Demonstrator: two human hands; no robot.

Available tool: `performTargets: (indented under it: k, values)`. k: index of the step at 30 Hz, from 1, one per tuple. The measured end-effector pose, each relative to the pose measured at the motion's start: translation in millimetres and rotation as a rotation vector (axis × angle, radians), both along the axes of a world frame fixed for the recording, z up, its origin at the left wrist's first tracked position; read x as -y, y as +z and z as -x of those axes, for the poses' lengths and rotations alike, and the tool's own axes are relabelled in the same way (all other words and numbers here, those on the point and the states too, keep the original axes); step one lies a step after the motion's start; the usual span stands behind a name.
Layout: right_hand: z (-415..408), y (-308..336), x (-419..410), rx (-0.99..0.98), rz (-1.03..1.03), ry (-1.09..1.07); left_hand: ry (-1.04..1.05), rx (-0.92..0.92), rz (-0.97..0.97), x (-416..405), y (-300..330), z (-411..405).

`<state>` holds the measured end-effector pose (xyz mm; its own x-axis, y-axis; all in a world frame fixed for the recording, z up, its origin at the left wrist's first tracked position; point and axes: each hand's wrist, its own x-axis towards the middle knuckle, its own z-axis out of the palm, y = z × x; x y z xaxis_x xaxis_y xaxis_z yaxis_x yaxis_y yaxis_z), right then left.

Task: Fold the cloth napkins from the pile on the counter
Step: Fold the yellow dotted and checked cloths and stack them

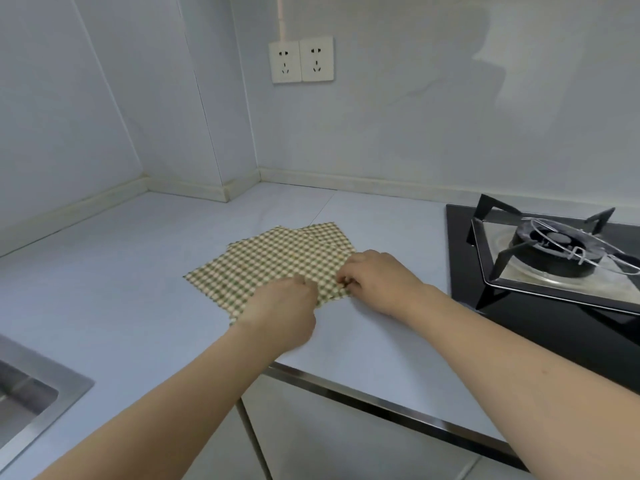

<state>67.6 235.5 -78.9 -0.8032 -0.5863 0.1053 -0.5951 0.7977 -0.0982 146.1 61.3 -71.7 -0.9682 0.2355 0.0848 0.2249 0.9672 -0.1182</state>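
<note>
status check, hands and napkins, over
Left hand and right hand both pinching the near edge of the top napkin. Pile flat on the counter, nothing folded yet. Stove to the right, clear of the pile.

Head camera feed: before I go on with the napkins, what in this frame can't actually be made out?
- Napkin count: the checked napkins overlap; only offset far corners hint at several layers.
- Near napkin edge: covered by the left hand and right hand, so the exact grip is unclear.
- Fingertips of both hands: curled under, hidden by the knuckles.
- Sink: cut off by the left frame edge.
- Gas stove: cut off by the right edge.
</note>
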Motion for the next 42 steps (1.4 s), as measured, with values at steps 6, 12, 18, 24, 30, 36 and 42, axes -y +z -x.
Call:
performTargets:
  k: [6,12,18,24,30,36,42]
  values:
    - [6.1,10.1,8.8,0.082,-0.043,-0.002,0.109,0.032,-0.296,13.1,8.1,6.8]
    - [19.2,14.8,19.6,0.215,0.017,-0.093,0.209,0.139,-0.808,40.0,28.4,36.2]
    - [31.0,35.3,28.9,0.123,0.259,-0.221,0.140,-0.152,-0.715,35.7,45.8,47.2]
    - [6.2,98.1,17.2,-0.025,0.709,-0.198,-0.001,-0.281,-0.620,40.8,87.7,27.1]
    - [-38.4,181.5,-26.9,0.173,0.729,-0.149,-0.129,-0.146,-0.878,38.0,146.2,-5.1]
    - [-60.2,212.4,-72.0,0.165,0.567,-0.209,-0.135,0.059,-0.919,23.0,169.1,-15.7]
    - [-51.5,166.4,-91.6,0.037,0.300,-0.349,-0.111,-0.019,-0.792,-6.8,123.8,3.8]
